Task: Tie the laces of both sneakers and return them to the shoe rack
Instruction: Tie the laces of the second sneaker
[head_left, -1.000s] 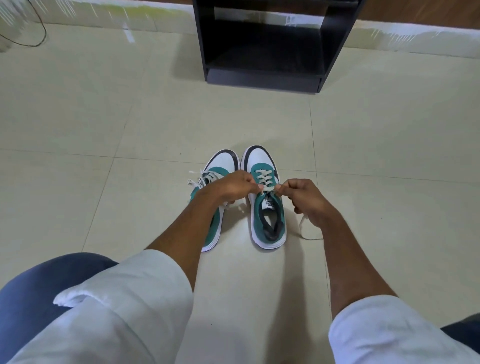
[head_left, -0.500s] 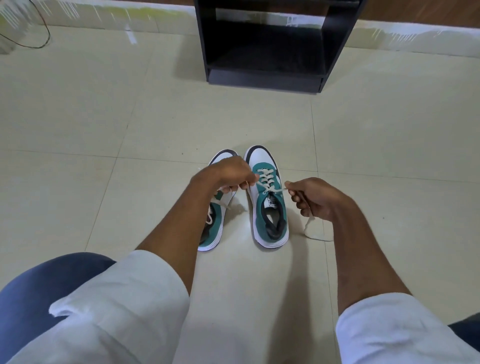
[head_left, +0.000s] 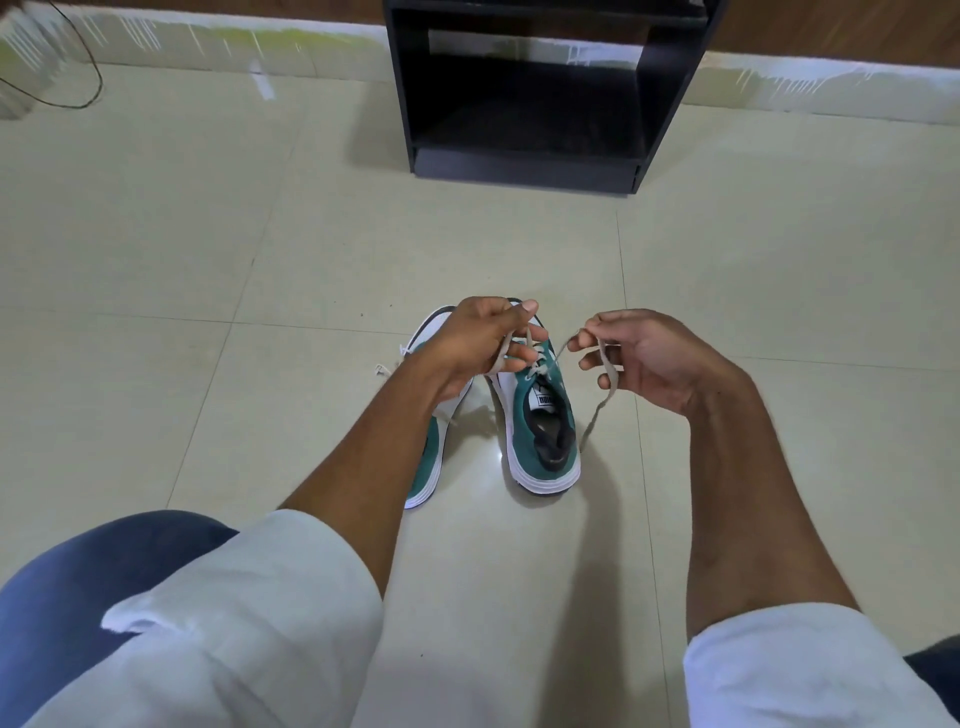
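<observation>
Two green and white sneakers stand side by side on the tiled floor, toes pointing away from me. The right sneaker (head_left: 540, 441) shows its open collar and tongue label. My left forearm covers most of the left sneaker (head_left: 428, 467). My left hand (head_left: 478, 338) pinches one end of the right sneaker's lace (head_left: 597, 405) above its toe. My right hand (head_left: 639, 358) holds the other end, which hangs down in a loose strand beside the shoe. The black shoe rack (head_left: 540, 93) stands ahead at the wall, its lower shelf holding nothing.
A thin black cable (head_left: 88, 88) loops on the floor at the far left by the skirting. My knees in blue trousers and white sleeves fill the bottom of the view. Pale tiles stretch between the sneakers and the rack.
Both hands have risen and drawn apart, pulling the right sneaker's lace ends up and out. The right hand has moved further right, with the strand now hanging from it.
</observation>
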